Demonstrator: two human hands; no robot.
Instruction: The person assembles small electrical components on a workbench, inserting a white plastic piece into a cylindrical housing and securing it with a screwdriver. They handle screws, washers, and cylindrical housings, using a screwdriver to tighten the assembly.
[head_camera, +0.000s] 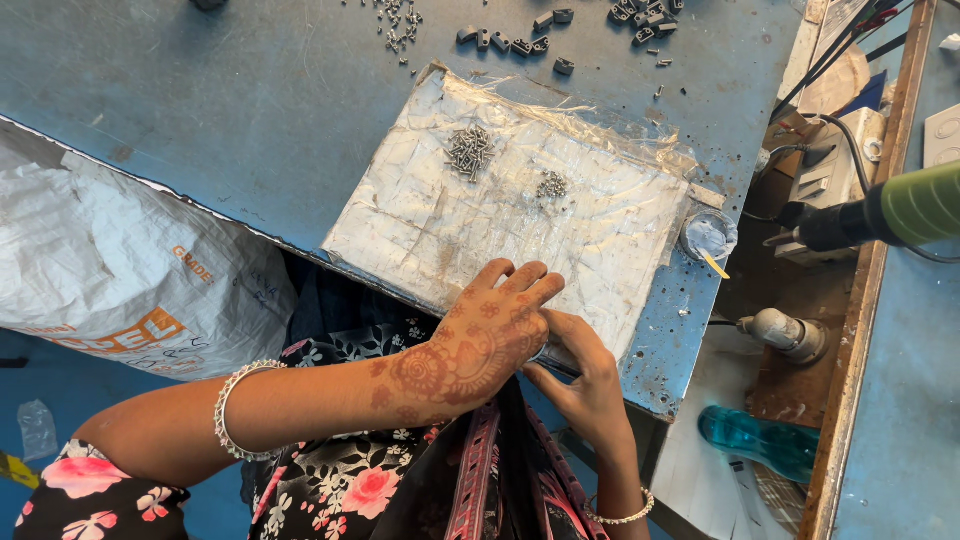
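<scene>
Blue-grey metal worktable (250, 110) fills my view from above. On it lies a flat square block wrapped in clear plastic film (500, 215), with two small heaps of grey screws (470, 150) on top. My left hand (480, 340) rests palm down on the block's near edge, fingers stretched flat and holding nothing. My right hand (580, 385) curls just beside it at the same edge; I cannot tell if it grips anything. A white woven sack with orange print (120, 270) lies at the left.
</scene>
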